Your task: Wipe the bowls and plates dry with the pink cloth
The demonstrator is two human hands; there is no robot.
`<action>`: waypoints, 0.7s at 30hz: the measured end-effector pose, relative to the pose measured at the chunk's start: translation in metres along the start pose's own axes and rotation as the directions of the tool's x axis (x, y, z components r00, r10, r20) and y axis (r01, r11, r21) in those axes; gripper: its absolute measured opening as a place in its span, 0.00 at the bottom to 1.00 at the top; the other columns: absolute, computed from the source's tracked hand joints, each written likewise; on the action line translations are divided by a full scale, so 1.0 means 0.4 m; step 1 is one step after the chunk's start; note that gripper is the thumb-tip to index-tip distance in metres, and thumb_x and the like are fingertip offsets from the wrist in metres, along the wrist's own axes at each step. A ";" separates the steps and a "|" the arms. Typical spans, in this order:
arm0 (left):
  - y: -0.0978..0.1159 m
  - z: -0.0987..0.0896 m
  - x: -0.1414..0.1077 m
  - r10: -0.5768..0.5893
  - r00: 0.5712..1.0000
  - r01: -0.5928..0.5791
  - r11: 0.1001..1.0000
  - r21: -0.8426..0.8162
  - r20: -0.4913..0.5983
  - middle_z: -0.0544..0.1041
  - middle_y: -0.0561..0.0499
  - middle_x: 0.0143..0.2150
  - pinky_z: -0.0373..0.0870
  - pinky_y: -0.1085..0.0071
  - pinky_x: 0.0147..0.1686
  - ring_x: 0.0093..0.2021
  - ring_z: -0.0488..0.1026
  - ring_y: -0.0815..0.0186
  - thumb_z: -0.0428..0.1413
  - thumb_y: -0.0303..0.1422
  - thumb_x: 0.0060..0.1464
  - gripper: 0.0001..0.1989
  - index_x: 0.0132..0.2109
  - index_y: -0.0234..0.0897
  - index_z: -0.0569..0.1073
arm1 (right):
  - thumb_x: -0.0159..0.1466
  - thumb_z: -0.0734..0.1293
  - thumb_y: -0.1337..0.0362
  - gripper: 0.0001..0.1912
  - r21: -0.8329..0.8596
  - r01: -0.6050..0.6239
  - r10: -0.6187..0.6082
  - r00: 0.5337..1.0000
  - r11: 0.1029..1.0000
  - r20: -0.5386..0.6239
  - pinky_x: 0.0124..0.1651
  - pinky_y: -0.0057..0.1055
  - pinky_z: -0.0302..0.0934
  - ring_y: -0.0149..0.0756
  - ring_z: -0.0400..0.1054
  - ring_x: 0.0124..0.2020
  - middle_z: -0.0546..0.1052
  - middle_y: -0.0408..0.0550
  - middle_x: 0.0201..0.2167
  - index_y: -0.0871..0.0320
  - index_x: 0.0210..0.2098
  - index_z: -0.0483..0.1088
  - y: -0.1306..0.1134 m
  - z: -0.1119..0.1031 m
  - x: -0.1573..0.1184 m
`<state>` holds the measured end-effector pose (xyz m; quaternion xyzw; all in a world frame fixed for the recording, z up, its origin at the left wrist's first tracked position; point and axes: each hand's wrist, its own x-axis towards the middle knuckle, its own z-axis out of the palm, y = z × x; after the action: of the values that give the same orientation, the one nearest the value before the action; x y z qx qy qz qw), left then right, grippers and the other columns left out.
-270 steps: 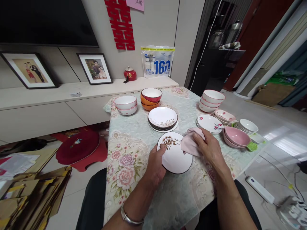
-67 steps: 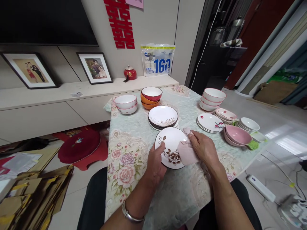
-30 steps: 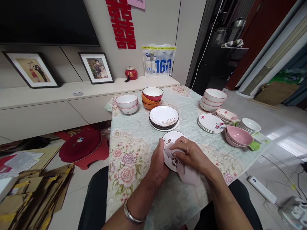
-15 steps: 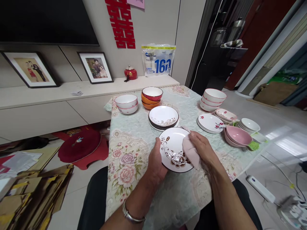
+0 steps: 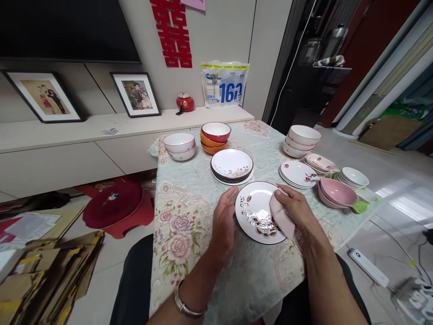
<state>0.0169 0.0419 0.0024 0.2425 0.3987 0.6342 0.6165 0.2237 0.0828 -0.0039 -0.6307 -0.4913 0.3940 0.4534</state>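
**Plate (image 5: 253, 210) in the right hand (image 5: 295, 205), left hand (image 5: 223, 221) open beside it**

The right hand is closed on a pink cloth (image 5: 283, 215), gripping the plate's right rim through it, with the thumb over the near face. The left hand stands wide, palm towards the plate, fingers straight along the left rim; whether it touches is hard to tell. So the plate sits between the two hands, its brown flower facing up and a bright glare (window or lamp, I cannot tell) across the pattern. A bracelet (image 5: 187, 308) circles the left wrist.

Just beyond the hands, near the plate's far rim, a stack of dark-rimmed plates (image 5: 232, 162) lies on the surface (image 5: 189, 203). Farther off, ahead of the left hand, are two white bowls (image 5: 179, 144) and, to their right, a red bowl (image 5: 217, 135) on top of orange bowls (image 5: 213, 148). Ahead of the right hand lie the flowered plates (image 5: 297, 173), with three pink-rimmed bowls (image 5: 300, 141) behind them. To the right of that hand are pink dishes (image 5: 338, 192), with small white bowls (image 5: 353, 176) beyond them.
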 end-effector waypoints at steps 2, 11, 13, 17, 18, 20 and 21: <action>0.001 -0.002 0.000 0.083 0.995 -0.088 0.991 0.105 0.055 0.75 0.46 0.60 0.61 0.58 0.63 0.64 0.65 0.52 0.56 0.20 0.47 0.20 0.46 0.41 0.81 | 0.56 0.71 0.52 0.24 0.004 -0.019 0.019 1.000 1.000 -0.014 0.45 0.38 0.67 0.45 0.75 0.41 0.82 0.48 0.43 0.55 0.49 0.78 0.003 -0.022 0.004; -0.032 -0.014 -0.019 0.182 0.699 -0.705 0.335 0.625 0.691 0.57 0.50 0.72 0.28 0.39 0.66 0.73 0.43 0.48 0.51 0.18 0.51 0.34 0.61 0.55 0.71 | 0.54 0.73 0.52 0.27 0.137 -0.155 0.139 0.984 0.978 0.113 0.37 0.36 0.68 0.43 0.75 0.34 0.82 0.48 0.36 0.57 0.50 0.76 0.006 -0.058 -0.003; -0.023 -0.010 -0.023 0.163 0.658 -0.733 0.362 0.576 0.736 0.64 0.49 0.68 0.24 0.41 0.66 0.72 0.48 0.49 0.52 0.20 0.53 0.30 0.57 0.56 0.74 | 0.54 0.74 0.51 0.28 0.177 -0.188 0.158 0.973 0.966 0.171 0.34 0.36 0.68 0.43 0.75 0.31 0.82 0.47 0.33 0.56 0.51 0.76 0.000 -0.050 -0.008; 0.002 0.005 -0.032 0.160 0.706 -0.606 0.641 0.472 0.690 0.76 0.45 0.58 0.20 0.45 0.66 0.68 0.59 0.49 0.55 0.24 0.55 0.21 0.50 0.54 0.79 | 0.56 0.71 0.45 0.27 0.228 -0.175 0.133 0.974 0.958 0.185 0.33 0.38 0.68 0.45 0.75 0.30 0.82 0.48 0.33 0.55 0.49 0.77 -0.018 -0.043 -0.013; 0.005 0.008 -0.034 0.150 0.724 -0.564 0.691 0.453 0.673 0.77 0.44 0.57 0.21 0.45 0.67 0.67 0.61 0.48 0.56 0.24 0.55 0.20 0.49 0.53 0.80 | 0.57 0.69 0.43 0.28 0.228 -0.160 0.125 0.979 0.960 0.160 0.34 0.39 0.69 0.47 0.75 0.32 0.82 0.49 0.34 0.56 0.48 0.77 -0.020 -0.044 -0.013; 0.006 0.008 -0.036 0.142 0.741 -0.523 0.735 0.431 0.657 0.77 0.43 0.56 0.23 0.46 0.68 0.66 0.62 0.47 0.58 0.24 0.53 0.20 0.49 0.51 0.81 | 0.61 0.63 0.38 0.31 0.206 -0.068 0.053 0.996 0.976 0.076 0.37 0.42 0.70 0.49 0.76 0.33 0.82 0.52 0.33 0.57 0.47 0.77 -0.019 -0.044 -0.008; 0.004 0.007 -0.037 0.150 0.739 -0.529 0.733 0.428 0.657 0.77 0.42 0.57 0.25 0.47 0.68 0.66 0.63 0.47 0.58 0.23 0.52 0.20 0.49 0.51 0.80 | 0.62 0.60 0.38 0.33 0.163 0.029 -0.034 0.999 0.986 0.028 0.38 0.44 0.71 0.50 0.76 0.34 0.82 0.53 0.34 0.58 0.48 0.77 -0.017 -0.042 -0.006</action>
<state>0.0200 0.0282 0.0078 0.6751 0.3125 0.4788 0.4662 0.2372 0.0781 0.0072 -0.5778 -0.4742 0.4351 0.5019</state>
